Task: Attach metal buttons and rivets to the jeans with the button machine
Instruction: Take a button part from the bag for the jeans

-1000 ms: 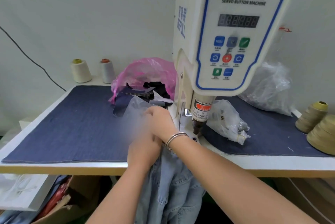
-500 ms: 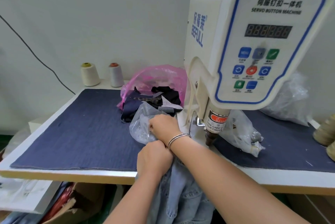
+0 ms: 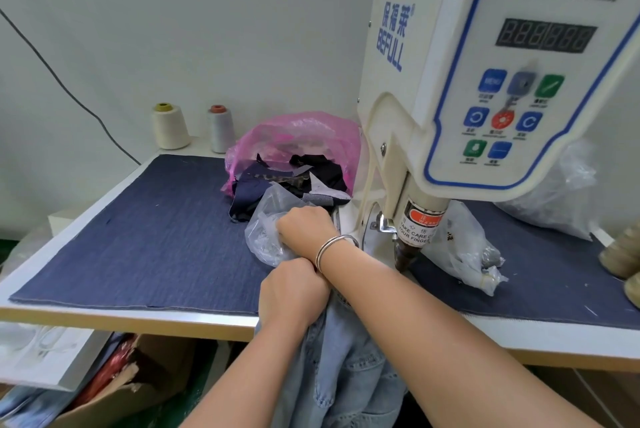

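The white servo button machine [image 3: 485, 81] stands at the right, its brown punch tip [image 3: 405, 256] pointing down over the table. Light blue jeans [image 3: 339, 365] hang over the table's front edge below my arms. My left hand [image 3: 294, 292] grips the jeans at the edge with curled fingers. My right hand [image 3: 306, 225], with a silver bangle at the wrist, crosses over the left and reaches into a clear plastic bag [image 3: 266, 237] of small metal parts. Its fingertips are hidden in the bag.
A dark denim mat [image 3: 138, 237] covers the table. A pink bag [image 3: 294, 140] of fabric scraps sits behind my hands. Another clear bag [image 3: 467, 254] lies right of the punch. Two thread cones [image 3: 173, 126] stand at the back left, tan cones [image 3: 620, 254] at the right edge.
The view has shifted closer and to the left. My right hand has stayed at the clear bag, and the left keeps its hold on the jeans.
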Demonstrator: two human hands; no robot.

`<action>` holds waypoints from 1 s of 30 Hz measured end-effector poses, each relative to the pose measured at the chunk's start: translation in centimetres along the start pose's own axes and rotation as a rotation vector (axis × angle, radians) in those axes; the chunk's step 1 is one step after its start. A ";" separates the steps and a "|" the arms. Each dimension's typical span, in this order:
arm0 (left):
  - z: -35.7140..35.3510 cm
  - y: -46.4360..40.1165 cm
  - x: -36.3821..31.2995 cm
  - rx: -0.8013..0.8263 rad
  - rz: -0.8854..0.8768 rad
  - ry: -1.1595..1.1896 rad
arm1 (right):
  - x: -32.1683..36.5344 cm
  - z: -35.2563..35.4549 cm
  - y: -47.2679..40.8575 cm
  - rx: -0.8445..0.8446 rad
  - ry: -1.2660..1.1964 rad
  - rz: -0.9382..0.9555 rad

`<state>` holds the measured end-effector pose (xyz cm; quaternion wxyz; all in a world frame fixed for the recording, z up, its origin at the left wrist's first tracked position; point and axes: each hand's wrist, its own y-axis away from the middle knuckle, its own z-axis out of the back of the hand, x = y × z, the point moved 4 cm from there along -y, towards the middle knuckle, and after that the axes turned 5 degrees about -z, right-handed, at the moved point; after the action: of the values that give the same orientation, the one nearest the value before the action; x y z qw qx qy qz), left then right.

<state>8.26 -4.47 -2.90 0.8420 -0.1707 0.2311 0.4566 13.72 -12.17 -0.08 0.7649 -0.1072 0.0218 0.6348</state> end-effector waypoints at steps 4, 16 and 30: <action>0.0 0.1 -0.1 -0.001 -0.005 0.009 | -0.2 0.1 -0.1 0.000 -0.017 -0.025; 0.0 0.2 -0.1 -0.013 -0.026 -0.007 | -1.1 -1.3 -0.4 0.005 -0.171 -0.149; -0.2 0.0 -0.1 -0.022 -0.058 -0.072 | -1.6 -1.1 0.4 -0.157 -0.233 -0.110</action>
<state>8.12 -4.64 -3.06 0.8607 -0.1702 0.1905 0.4404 13.10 -13.84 -0.95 0.7851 -0.0933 -0.1225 0.5999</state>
